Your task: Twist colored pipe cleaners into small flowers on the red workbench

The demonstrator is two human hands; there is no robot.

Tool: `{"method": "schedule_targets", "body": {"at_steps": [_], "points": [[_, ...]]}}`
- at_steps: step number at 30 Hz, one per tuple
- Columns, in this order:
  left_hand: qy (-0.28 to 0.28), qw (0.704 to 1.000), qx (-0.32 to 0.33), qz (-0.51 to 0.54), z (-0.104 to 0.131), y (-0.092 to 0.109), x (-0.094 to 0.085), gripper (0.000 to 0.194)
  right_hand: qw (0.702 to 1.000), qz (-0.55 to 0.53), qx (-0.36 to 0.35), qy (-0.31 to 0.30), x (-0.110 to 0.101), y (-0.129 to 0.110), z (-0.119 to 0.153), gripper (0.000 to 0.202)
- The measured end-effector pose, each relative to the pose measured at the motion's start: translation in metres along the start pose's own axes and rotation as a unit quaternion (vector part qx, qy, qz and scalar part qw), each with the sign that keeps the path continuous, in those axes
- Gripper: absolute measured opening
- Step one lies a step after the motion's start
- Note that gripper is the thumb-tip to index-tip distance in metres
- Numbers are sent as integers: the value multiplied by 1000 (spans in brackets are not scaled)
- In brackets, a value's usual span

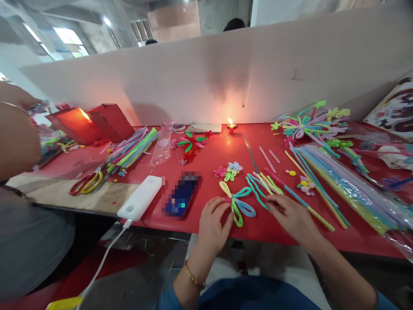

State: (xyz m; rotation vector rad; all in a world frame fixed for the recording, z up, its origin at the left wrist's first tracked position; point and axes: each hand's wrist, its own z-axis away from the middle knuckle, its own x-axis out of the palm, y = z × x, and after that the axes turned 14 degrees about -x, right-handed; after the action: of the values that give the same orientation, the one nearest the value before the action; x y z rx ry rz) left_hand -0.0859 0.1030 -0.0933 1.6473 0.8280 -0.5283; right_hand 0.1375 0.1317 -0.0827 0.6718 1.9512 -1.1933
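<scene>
My left hand (214,224) pinches the edge of a flower of looped pipe cleaners (245,208), with yellow, teal, blue and green petals, low over the red table. My right hand (292,215) is to its right, fingers drawn together at the end of a bent teal pipe cleaner (254,189); the thumb side is partly hidden. Beyond those fingertips lie short yellow and pink pipe cleaners (263,183). Small pink, blue and green pipe-cleaner flowers (229,174) sit just past the looped flower.
A lit candle (231,128) burns near the white partition (180,86). Left are a phone (181,196), a white power bank (141,198) with cable, and scissors (87,183). Bagged pipe cleaners (345,185) lie right. Another person's arm (17,133) is at far left.
</scene>
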Motion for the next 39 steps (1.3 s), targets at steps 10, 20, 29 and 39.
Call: {"method": "schedule_targets", "body": {"at_steps": [10,20,29,39], "points": [[-99,991,-10,-90,-11,15,0,26,973,205,-61,-90,9,9,-21,31],[-139,895,-179,383,-9,49,2,18,949,-303,72,54,-16,-20,-5,24],[-154,790,-277,526,-19,67,2,16,929,-359,46,-78,-7,-50,8,15],[-160,775,-305,529,-14,60,5,18,976,-180,-22,-123,-5,-47,13,17]]}}
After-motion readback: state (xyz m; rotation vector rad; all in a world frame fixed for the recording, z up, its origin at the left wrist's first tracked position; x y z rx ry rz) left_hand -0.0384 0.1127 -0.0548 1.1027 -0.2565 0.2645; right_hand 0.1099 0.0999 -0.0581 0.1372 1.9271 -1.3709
